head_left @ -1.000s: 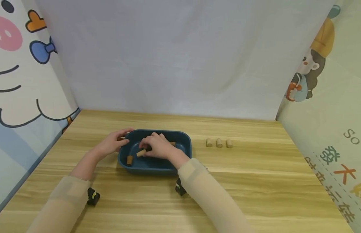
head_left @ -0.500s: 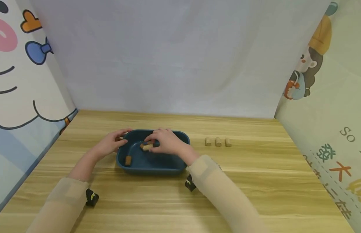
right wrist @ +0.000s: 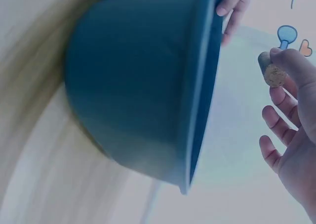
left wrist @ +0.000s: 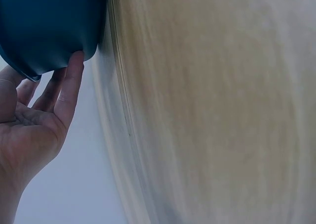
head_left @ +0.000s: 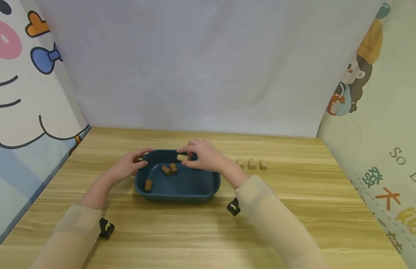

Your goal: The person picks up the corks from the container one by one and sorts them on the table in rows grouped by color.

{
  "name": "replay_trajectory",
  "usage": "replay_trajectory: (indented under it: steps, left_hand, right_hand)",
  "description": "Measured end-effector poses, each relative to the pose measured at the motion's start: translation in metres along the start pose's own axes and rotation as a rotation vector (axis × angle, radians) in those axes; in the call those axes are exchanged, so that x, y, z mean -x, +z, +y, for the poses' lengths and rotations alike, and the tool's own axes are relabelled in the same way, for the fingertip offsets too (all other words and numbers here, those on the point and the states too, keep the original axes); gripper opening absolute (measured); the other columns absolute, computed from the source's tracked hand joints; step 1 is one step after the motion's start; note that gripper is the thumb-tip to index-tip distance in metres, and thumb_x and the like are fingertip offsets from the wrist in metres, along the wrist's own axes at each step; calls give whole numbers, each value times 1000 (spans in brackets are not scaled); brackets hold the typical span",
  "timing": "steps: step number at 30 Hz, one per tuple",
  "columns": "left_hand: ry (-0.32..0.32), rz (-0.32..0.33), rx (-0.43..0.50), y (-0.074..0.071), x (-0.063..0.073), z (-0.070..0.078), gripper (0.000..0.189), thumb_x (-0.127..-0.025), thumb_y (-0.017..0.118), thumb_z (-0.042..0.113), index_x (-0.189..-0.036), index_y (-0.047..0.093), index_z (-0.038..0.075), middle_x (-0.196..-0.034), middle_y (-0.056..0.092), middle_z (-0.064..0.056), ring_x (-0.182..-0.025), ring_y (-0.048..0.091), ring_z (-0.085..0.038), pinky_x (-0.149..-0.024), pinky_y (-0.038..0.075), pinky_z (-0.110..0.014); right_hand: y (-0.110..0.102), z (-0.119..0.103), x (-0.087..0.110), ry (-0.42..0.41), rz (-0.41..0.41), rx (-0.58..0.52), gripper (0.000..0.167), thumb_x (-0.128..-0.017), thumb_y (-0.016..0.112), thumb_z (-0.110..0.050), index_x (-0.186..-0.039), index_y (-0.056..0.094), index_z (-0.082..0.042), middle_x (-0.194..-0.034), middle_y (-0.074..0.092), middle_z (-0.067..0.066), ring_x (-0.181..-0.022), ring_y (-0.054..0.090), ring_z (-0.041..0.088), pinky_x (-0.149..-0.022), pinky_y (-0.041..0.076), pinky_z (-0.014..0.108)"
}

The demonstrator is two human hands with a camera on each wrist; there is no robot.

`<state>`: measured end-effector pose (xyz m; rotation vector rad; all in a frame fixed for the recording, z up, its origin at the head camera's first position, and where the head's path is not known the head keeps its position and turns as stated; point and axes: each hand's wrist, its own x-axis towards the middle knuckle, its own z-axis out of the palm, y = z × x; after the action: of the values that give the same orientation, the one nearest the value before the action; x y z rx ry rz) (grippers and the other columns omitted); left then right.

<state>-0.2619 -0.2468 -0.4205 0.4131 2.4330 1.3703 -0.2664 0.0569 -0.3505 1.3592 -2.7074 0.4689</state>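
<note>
A dark blue oblong tub stands on the wooden table. My left hand holds its left end, thumb at the rim and fingers along the outer wall; the left wrist view shows those fingertips against the tub. Above the tub's far side, my right hand pinches a pale cork between thumb and forefinger, its other fingers loosely bent. Inside the tub lie brown corks: one near the left front corner, and two close together, a left one and a right one. A brown patch between the right fingers is unclear.
Right of the tub, three pale corks stand in a row on the table: a near one partly behind my right forearm, a middle one and a right one. A plain cloth hangs behind the table.
My right hand has lifted the pale cork from inside the tub and moved it right and toward the far rim, uncovering two brown corks. My left hand stays at the tub's end.
</note>
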Motion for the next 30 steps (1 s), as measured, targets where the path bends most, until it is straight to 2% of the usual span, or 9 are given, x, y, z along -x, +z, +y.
replay_trajectory:
  steps: [5,9,13,20,30]
  left_hand:
    - [0,0,2,0,0,1,53,-102,44,18,-151,25,14,-150,24,-28,-127,40,-45,-78,54,-42]
    - [-5,-2,4,-1,1,2,53,-102,44,18,-151,25,14,-150,23,-27,-128,39,-45,-79,53,-42]
    - [-8,-4,4,0,1,2,53,-102,43,18,-151,25,15,-150,23,-27,-128,40,-45,-79,53,-42]
    - [-7,-5,0,0,1,2,53,-102,44,19,-151,25,14,-150,24,-28,-127,41,-45,-79,53,-42]
    - [-2,-4,-12,-1,2,1,53,-102,44,19,-151,24,13,-150,23,-28,-129,38,-45,-80,53,-44]
  right_hand:
    - [-14,4,8,-31,78,1,36,-91,65,-26,-125,63,-17,-86,59,0,-83,58,15,-70,39,29]
    - [-24,9,14,-75,152,-6,36,-90,65,-22,-126,63,-14,-80,55,2,-73,52,14,-62,33,27]
    - [-32,12,23,-67,195,-17,32,-90,66,-21,-122,66,-16,-80,54,0,-69,46,12,-60,34,26]
    - [-48,20,39,-6,224,-87,31,-88,68,-21,-118,67,-13,-82,55,0,-74,45,14,-67,36,30]
    - [-70,32,61,-70,331,-82,32,-83,74,-17,-113,69,-9,-78,57,1,-73,49,13,-69,42,34]
